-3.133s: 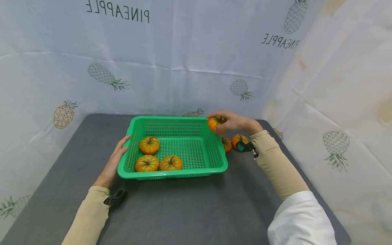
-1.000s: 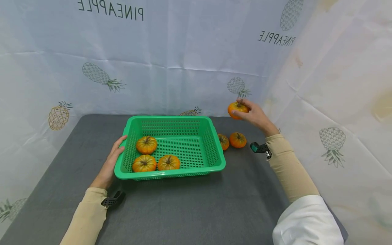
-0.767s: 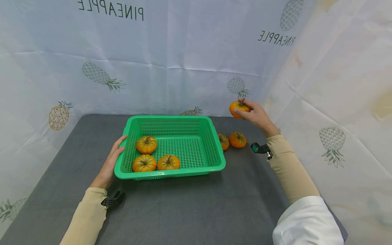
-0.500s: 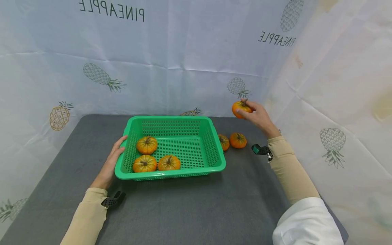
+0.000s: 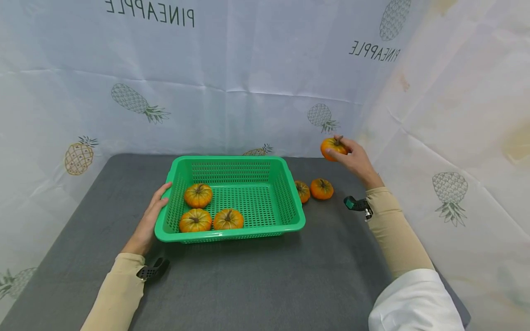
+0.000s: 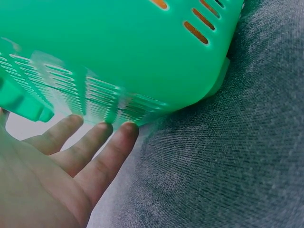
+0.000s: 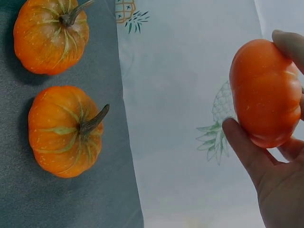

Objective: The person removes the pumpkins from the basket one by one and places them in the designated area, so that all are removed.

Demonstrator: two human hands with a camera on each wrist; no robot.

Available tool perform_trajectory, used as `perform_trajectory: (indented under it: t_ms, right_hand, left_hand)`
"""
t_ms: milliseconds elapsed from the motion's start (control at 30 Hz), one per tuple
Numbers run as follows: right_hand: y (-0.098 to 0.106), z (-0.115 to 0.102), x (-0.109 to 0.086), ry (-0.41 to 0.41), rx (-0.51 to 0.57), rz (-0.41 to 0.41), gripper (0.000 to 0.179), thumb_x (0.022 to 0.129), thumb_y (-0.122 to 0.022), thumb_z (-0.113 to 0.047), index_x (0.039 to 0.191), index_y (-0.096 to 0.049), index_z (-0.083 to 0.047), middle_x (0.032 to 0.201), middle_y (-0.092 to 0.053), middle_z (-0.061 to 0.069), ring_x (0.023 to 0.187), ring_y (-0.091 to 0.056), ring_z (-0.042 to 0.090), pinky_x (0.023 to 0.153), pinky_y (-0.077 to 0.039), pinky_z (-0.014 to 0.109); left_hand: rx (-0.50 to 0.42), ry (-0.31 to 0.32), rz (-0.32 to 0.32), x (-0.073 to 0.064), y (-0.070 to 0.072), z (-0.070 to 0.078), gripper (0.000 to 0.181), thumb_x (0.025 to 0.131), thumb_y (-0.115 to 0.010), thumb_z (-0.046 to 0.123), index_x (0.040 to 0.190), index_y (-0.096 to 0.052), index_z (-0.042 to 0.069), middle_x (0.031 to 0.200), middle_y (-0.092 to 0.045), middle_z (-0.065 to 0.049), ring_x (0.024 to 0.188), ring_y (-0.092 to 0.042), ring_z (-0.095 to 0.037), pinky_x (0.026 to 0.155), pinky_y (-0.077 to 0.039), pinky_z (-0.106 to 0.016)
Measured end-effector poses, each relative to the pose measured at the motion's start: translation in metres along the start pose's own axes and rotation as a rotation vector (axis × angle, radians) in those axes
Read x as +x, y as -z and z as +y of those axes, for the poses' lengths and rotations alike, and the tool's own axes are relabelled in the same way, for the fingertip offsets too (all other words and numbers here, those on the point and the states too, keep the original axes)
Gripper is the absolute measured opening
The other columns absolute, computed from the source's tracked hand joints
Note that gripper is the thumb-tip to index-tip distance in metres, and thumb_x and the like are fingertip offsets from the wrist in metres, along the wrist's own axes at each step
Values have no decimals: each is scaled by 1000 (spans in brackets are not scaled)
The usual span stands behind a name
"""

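Observation:
My right hand (image 5: 357, 162) grips a small orange pumpkin (image 5: 334, 148) up behind the table's back right corner. In the right wrist view, thumb and fingers lie round that pumpkin (image 7: 266, 95), whose smooth orange underside faces the camera. My left hand (image 5: 150, 219) rests at the left side of a green plastic basket (image 5: 232, 235). Extended fingers (image 6: 111, 152) meet the basket's slotted outer wall in the left wrist view. Inside the basket sit three pumpkins: one farther back (image 5: 198, 196), one in the front left corner (image 5: 195, 220), and one beside it (image 5: 228, 219).
Two more pumpkins rest on the dark grey table (image 5: 256, 285) to the basket's right: one (image 5: 302, 191) partly behind its rim, the other (image 5: 321, 189) just beyond. A white pineapple-print curtain (image 5: 265, 119) borders the table at the back and right.
My right hand has carried its pumpkin from the basket's back right corner to the right and upward, then slightly farther right. The pumpkin's stem has turned. My left hand stays at the basket.

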State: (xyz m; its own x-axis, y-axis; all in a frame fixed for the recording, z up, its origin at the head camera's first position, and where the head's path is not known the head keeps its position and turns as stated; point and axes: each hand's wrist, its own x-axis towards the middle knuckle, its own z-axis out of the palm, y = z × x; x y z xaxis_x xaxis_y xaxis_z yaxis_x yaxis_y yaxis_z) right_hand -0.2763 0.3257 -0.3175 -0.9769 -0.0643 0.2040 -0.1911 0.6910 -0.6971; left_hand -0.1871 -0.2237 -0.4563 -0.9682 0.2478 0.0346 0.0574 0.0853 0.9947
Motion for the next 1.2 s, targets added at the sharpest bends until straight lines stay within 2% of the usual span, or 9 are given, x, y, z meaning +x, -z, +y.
perform_trajectory:
  t_ms: [300,500,700,967,1200]
  right_hand:
    - [2,9,-7,-18,-11,-4,71,98,-65,-45,156,-41,-11,166,-31,5,155,-23,32,118,-30,56]
    - [3,18,-11,-34,-27,11,73,99,-63,-46,158,-37,-12,166,-31,7,152,-28,33,115,-35,52]
    - [4,27,-15,-54,-27,5,74,100,-62,-48,159,-35,-11,166,-31,8,152,-29,34,114,-36,52]
    - [6,42,-22,-112,2,23,77,98,-61,-52,160,-32,-15,168,-27,7,150,-32,35,114,-36,52]
    - [7,54,-26,-133,2,43,78,98,-62,-53,160,-34,-14,167,-29,8,149,-33,35,115,-36,52]
  left_hand:
    - [16,15,17,1,1,0,57,111,-24,49,163,-3,39,170,4,-13,138,-31,-34,85,-47,-14]
    - [17,19,13,3,1,0,58,110,-24,49,163,-3,40,170,5,-13,138,-31,-34,85,-47,-14]
    - [8,21,9,3,2,-1,58,110,-24,50,163,-3,40,170,5,-12,139,-30,-33,86,-46,-14]
    - [8,5,4,2,2,-3,57,111,-24,49,163,-4,39,171,6,-10,140,-28,-32,87,-45,-13]
    - [0,-4,5,2,0,-2,57,111,-26,48,163,-6,39,170,5,-10,135,-33,-18,89,-44,-13]
